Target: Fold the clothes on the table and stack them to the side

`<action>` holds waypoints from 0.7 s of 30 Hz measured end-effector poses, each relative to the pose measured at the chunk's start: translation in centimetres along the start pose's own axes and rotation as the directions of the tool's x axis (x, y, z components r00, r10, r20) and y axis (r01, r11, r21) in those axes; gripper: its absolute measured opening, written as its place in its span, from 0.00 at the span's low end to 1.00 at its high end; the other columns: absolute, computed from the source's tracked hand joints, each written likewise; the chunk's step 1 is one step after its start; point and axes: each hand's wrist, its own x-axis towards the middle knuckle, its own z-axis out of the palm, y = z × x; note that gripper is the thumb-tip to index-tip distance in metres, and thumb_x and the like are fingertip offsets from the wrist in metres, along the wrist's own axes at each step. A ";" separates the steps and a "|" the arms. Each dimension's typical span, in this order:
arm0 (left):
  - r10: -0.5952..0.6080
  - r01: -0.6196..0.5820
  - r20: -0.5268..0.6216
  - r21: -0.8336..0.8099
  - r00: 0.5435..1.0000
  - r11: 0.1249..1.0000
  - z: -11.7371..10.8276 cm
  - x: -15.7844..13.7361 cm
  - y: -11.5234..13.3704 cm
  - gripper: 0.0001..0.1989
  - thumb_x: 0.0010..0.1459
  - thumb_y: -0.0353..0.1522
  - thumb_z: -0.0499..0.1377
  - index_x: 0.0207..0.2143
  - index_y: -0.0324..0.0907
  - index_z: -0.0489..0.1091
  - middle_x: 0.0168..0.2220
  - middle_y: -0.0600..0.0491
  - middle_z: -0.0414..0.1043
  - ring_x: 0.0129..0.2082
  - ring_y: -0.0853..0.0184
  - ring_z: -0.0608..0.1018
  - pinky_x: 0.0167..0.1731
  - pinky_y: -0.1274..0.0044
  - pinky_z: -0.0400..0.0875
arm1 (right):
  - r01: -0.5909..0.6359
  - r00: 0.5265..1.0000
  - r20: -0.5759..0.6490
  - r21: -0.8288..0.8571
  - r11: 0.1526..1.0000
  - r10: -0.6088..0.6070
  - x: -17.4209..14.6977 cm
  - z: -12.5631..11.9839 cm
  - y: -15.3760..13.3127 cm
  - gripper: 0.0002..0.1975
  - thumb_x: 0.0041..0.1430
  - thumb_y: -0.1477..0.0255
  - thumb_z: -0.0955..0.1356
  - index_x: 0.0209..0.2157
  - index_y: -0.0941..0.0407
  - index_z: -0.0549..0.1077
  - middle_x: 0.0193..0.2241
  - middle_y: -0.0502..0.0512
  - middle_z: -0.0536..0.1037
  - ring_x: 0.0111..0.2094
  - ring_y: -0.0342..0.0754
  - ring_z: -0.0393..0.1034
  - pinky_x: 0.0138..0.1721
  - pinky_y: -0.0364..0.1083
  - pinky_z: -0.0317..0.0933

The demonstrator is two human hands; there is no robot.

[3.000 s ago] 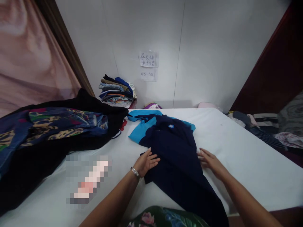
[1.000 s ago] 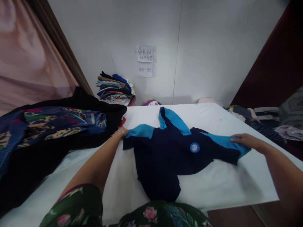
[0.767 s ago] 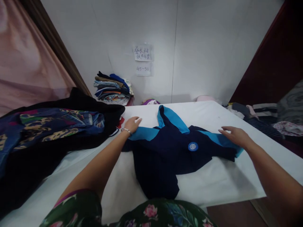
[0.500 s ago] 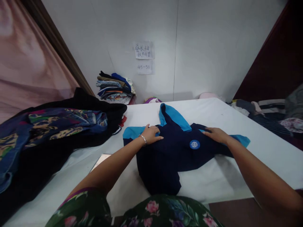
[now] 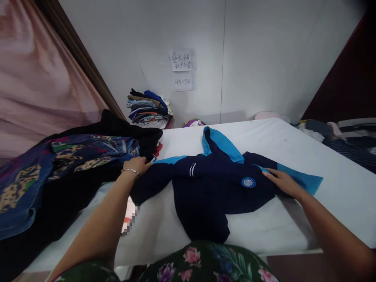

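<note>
A navy jacket (image 5: 202,188) with a bright blue hood lining and blue shoulder panels lies spread on the white table, a round badge on its chest. My left hand (image 5: 137,166) is closed on the end of the sleeve at the left, which stretches outward beside the dark clothes. My right hand (image 5: 282,182) rests on the jacket near the badge, fingers extended over the other sleeve at a strip of blue trim. That sleeve's blue panel shows beyond the hand.
A pile of dark clothes with patterned jeans (image 5: 88,152) covers the table's left side. Folded garments (image 5: 149,109) are stacked against the wall, under paper signs (image 5: 183,60). More clothes (image 5: 346,145) lie at the right. A pale card-like item (image 5: 129,213) sits beneath my left forearm.
My left hand has moved left from the jacket's shoulder, drawing the sleeve out straight; white stripes now show on it. My right hand stays on the other side. The view has shifted slightly.
</note>
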 end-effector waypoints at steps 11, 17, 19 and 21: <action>0.377 -0.355 0.043 -0.248 0.925 0.901 3.2 2.6 15.9 0.19 0.61 0.42 0.50 0.41 0.42 0.75 0.49 0.44 0.73 0.49 0.58 0.73 0.48 0.73 0.64 | 0.026 1.000 -0.004 0.144 0.989 -0.025 -1.4 -0.4 -2.0 0.23 0.50 0.48 0.66 0.34 0.54 0.76 0.30 0.53 0.79 0.34 0.54 0.73 0.34 0.48 0.66; 0.363 -0.328 0.246 -0.174 0.899 0.929 4.3 3.1 18.4 0.19 0.51 0.44 0.60 0.40 0.42 0.76 0.50 0.44 0.73 0.51 0.53 0.72 0.51 0.67 0.63 | 0.139 0.981 -0.151 0.087 0.986 -0.125 -3.2 -1.5 -2.9 0.20 0.51 0.50 0.67 0.32 0.53 0.74 0.29 0.51 0.77 0.33 0.51 0.71 0.35 0.46 0.65; 0.355 -0.326 0.281 -0.145 0.892 0.934 4.0 3.0 18.2 0.21 0.48 0.45 0.62 0.41 0.43 0.75 0.52 0.45 0.72 0.53 0.52 0.71 0.52 0.66 0.62 | 0.129 0.987 -0.104 0.093 0.987 -0.119 -3.4 -1.6 -3.2 0.20 0.50 0.50 0.67 0.31 0.53 0.74 0.28 0.50 0.77 0.33 0.51 0.71 0.35 0.46 0.65; 0.355 -0.330 0.320 -0.133 0.878 0.935 3.6 3.1 17.9 0.22 0.46 0.46 0.62 0.40 0.42 0.76 0.50 0.45 0.73 0.51 0.54 0.73 0.50 0.69 0.64 | 0.092 0.996 -0.015 0.147 0.985 -0.091 -3.4 -1.7 -3.4 0.20 0.51 0.50 0.67 0.34 0.52 0.75 0.31 0.51 0.78 0.36 0.54 0.72 0.38 0.48 0.66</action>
